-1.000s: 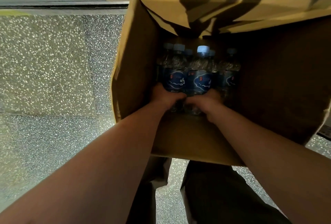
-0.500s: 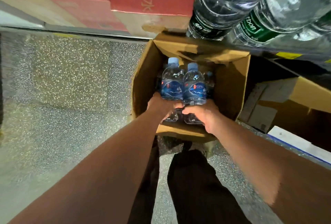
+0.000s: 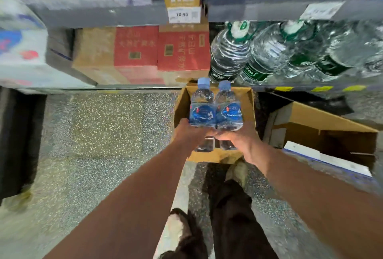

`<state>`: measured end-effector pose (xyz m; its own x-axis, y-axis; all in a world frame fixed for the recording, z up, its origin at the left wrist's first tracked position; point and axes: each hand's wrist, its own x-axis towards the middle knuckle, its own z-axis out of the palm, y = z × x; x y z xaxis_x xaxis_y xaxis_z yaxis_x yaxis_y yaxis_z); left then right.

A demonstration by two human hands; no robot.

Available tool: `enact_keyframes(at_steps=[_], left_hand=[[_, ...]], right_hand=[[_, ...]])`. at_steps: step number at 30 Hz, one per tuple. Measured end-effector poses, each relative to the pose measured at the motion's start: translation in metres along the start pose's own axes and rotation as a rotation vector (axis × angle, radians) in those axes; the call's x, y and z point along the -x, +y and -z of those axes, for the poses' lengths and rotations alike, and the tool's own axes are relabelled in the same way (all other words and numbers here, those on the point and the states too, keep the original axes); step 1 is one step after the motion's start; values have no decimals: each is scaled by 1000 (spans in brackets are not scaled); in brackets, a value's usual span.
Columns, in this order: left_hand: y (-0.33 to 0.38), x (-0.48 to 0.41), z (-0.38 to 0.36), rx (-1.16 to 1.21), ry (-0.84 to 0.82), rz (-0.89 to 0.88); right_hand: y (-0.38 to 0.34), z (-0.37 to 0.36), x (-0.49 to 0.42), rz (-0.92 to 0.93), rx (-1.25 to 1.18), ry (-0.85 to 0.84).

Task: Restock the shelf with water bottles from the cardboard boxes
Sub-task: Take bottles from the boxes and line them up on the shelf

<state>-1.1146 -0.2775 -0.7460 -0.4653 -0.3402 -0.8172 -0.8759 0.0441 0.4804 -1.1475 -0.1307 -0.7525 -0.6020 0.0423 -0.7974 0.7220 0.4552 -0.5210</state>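
Note:
Two small water bottles with blue caps and blue labels stand upright side by side above an open cardboard box (image 3: 248, 109) on the floor. My left hand (image 3: 187, 134) grips the lower part of the left bottle (image 3: 201, 105). My right hand (image 3: 240, 138) grips the lower part of the right bottle (image 3: 228, 109). The two hands touch each other under the bottles. The shelf (image 3: 269, 13) rises in front, its grey edge carrying a price tag (image 3: 183, 13).
Large clear bottles with green labels (image 3: 257, 55) lie on the low shelf at right. Red and brown cartons (image 3: 161, 51) stand to their left. A second open cardboard box (image 3: 323, 130) sits on the floor at right. Speckled floor (image 3: 93, 134) spreads to the left.
Both hands have lifted the two bottles up out of the box. My view has risen from the box's inside to the shelf.

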Motion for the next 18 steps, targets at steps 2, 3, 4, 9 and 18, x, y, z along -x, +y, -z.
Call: enact_keyframes(at_steps=[2,3,4,9,18], left_hand=[[16,37,25,-1,-4,-58],[21,52,38,9,4,-86],[26,66,50,15,15,-119],[61,146,109,27,18,-303],[140,290,189,230,49,-637]], right_hand=[[-15,1,30,47,-35,6],[-25,-1,46,75,-38,10],[-34,-2,61,112,-36,20],[-92,3,151,280,-158,64],[-200,39,313,594,-361,72]])
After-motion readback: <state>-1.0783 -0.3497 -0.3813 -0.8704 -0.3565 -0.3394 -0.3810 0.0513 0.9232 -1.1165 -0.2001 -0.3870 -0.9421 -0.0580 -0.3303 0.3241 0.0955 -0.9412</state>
